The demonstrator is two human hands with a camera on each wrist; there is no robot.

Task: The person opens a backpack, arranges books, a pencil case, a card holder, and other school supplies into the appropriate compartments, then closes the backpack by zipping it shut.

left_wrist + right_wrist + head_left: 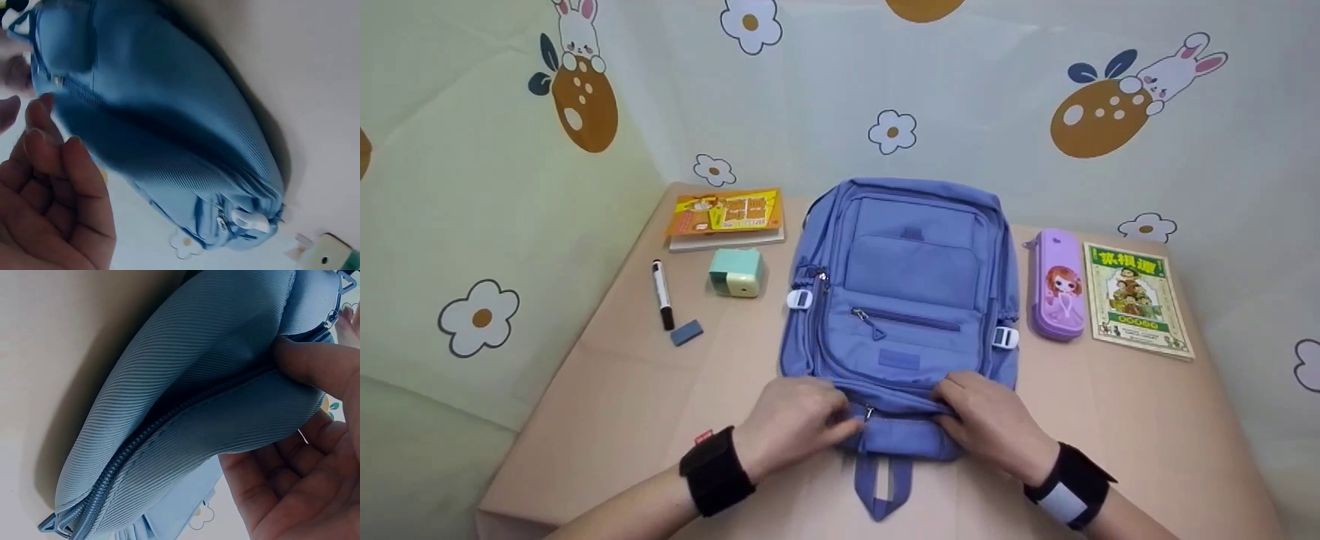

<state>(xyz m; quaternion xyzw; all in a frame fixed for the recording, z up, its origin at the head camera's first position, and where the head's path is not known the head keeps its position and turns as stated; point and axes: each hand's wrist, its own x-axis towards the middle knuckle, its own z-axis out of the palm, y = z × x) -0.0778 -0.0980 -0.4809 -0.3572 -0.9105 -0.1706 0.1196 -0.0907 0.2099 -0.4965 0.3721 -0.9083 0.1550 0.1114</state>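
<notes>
A blue backpack [911,300] lies flat on the table [622,390], front pockets up and top end toward me. My left hand [840,427] hovers at the bag's top edge, its fingers [39,152] loosely curled and holding nothing, just beside a small zipper pull [868,412]. My right hand [960,416] pinches the top fabric to the right of the pull. In the right wrist view its thumb [323,377] presses on the backpack [197,382] above a closed zipper line, fingers underneath. The left wrist view shows the backpack [169,112] from its side.
Left of the bag lie an orange book [727,214], a green pencil sharpener [736,271], a black-and-white marker [662,294] and a blue eraser [686,332]. To the right are a purple pencil case [1057,285] and a green-bordered book [1138,298]. Patterned cloth walls surround the table.
</notes>
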